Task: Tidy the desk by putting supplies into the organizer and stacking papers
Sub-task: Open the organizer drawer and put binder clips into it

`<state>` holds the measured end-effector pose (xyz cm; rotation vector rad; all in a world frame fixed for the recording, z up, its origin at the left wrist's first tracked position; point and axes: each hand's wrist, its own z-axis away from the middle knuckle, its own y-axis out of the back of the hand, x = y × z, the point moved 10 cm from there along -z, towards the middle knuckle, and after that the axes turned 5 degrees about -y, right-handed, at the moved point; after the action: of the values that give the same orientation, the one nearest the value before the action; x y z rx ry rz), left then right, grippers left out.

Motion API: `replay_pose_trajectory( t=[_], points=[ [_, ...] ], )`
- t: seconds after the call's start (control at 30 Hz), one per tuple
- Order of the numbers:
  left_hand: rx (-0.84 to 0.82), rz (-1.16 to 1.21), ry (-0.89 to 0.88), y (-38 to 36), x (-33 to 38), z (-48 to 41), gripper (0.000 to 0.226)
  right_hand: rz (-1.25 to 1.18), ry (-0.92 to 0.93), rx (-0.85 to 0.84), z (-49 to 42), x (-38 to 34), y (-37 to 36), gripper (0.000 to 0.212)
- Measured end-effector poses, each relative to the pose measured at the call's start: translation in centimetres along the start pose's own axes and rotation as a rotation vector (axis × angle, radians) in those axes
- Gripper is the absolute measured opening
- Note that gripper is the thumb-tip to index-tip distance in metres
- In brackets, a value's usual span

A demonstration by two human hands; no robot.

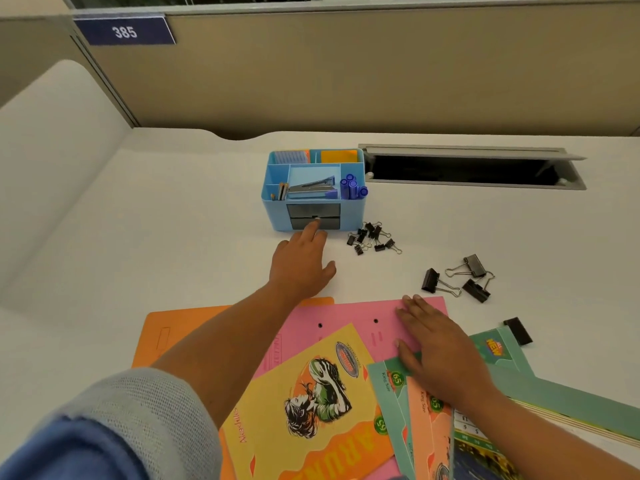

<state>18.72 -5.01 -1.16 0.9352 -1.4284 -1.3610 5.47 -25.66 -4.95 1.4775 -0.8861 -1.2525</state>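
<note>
A blue desk organizer (353, 213) stands mid-desk, holding a stapler (311, 188), blue pens (352, 186) and sticky notes (338, 156). My left hand (300, 265) reaches to it, its index fingertip touching the grey drawer (313, 216) on the organizer's front. My right hand (436, 344) lies flat on the pink folder (356, 317) and the teal notebooks (391, 382). A yellow notebook (311, 410) lies on the pink folder, over an orange folder (166, 334). Several small black binder clips (372, 237) lie beside the organizer. Three large binder clips (460, 282) lie further right.
One more black clip (518, 330) rests at the edge of a green notebook (495, 348). An open cable slot (467, 169) is cut into the white desk (173, 237) behind the clips. A beige partition (346, 71) closes the back.
</note>
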Motion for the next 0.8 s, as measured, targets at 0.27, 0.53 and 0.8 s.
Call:
replay_pose_trajectory(
  t=[0.27,0.53,0.8],
  points=[
    [-0.015,0.033,0.025,-0.7,-0.1,-0.7,0.056,0.013,-0.001,0.009,-0.1,0.1,-0.1,0.064],
    [-0.013,0.089,0.045,-1.1,-0.7,-0.9,0.051,0.021,0.002,0.001,-0.1,0.1,-0.3,0.064],
    [0.049,0.158,0.038,-0.9,-0.4,0.9,0.039,0.025,-0.004,0.011,-0.1,0.1,0.0,0.063]
  ],
)
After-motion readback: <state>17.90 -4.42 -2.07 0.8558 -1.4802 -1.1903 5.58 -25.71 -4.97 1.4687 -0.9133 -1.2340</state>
